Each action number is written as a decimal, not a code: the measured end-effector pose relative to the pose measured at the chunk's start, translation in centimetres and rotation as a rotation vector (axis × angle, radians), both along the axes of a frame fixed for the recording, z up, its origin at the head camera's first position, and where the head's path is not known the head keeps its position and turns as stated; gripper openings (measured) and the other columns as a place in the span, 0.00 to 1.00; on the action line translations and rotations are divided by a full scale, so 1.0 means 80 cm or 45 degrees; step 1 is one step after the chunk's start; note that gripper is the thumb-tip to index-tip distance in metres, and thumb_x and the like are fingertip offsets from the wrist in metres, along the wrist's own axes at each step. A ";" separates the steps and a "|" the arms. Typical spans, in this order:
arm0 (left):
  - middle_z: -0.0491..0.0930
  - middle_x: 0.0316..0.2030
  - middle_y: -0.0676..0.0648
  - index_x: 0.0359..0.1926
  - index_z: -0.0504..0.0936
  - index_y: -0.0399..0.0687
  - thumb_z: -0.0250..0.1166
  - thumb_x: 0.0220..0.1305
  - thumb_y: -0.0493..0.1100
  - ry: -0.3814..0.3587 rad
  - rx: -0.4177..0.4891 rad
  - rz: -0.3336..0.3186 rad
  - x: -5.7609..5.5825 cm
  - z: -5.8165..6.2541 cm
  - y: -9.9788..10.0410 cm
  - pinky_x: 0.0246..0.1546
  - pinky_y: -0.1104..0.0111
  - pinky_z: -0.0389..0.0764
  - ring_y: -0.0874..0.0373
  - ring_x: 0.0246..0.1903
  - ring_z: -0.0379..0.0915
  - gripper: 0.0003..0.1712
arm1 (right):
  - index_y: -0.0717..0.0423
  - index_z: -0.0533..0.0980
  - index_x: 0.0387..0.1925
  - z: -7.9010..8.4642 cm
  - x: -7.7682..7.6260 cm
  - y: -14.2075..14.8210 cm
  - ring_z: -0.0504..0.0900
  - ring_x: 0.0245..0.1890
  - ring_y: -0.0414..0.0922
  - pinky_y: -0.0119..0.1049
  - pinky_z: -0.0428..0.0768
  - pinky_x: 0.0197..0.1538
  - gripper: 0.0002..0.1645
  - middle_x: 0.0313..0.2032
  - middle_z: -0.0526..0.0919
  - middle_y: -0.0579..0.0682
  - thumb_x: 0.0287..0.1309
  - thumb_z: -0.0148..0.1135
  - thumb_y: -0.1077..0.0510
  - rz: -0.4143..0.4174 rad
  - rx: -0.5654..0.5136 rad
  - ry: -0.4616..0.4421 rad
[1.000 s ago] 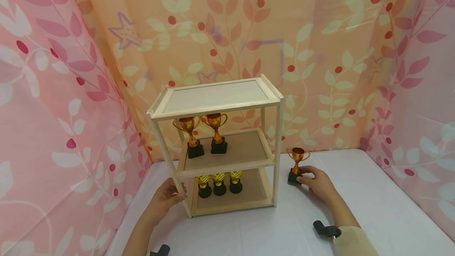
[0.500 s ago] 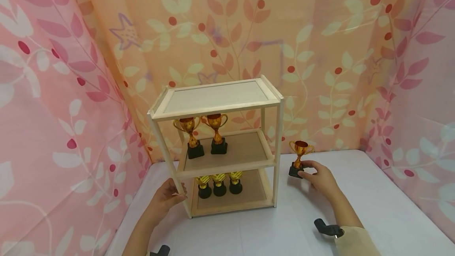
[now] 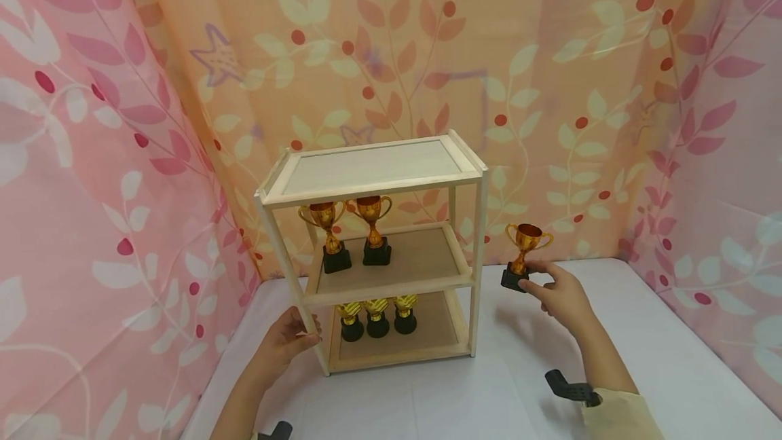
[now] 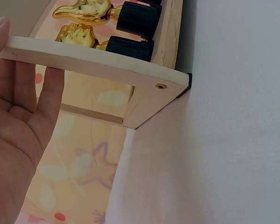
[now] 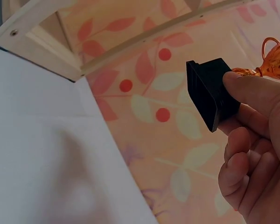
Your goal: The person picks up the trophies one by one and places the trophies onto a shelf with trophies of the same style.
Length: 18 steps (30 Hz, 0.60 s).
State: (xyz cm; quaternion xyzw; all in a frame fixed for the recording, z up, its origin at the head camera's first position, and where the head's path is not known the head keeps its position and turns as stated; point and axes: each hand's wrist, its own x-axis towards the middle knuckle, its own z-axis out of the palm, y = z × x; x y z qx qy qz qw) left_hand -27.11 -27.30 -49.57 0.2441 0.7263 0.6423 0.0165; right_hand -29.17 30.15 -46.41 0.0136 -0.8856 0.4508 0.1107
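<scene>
My right hand (image 3: 562, 296) pinches a gold trophy cup (image 3: 527, 237) near its black square base (image 5: 212, 91), holding it raised above the white table, right of the shelf. The cup tilts slightly to the right. With its fingers and thumb, my left hand (image 3: 286, 341) grips the front left post (image 4: 84, 59) of a pale wooden three-tier shelf (image 3: 391, 288). On the middle tier two similar trophy cups (image 3: 330, 240) stand side by side at the left. Three gold trophies with round black bases (image 3: 377, 324) stand on the bottom tier, their tops hidden by the middle tier's front rail.
The shelf stands on a white-covered table (image 3: 427, 399). Floral curtains (image 3: 550, 87) hang behind it and along both sides. Black camera mounts (image 3: 571, 386) sit at the wrists.
My right hand has lifted the trophy cup off the table, moving it up and slightly right, and the cup has tilted a little. My left hand keeps its place on the post.
</scene>
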 end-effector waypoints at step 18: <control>0.78 0.44 0.48 0.51 0.68 0.34 0.64 0.69 0.30 -0.014 -0.024 0.020 0.000 0.001 0.000 0.51 0.63 0.84 0.57 0.45 0.79 0.15 | 0.48 0.70 0.70 0.051 0.034 -0.003 0.75 0.16 0.46 0.37 0.75 0.20 0.40 0.56 0.79 0.59 0.63 0.67 0.35 -0.056 0.041 0.135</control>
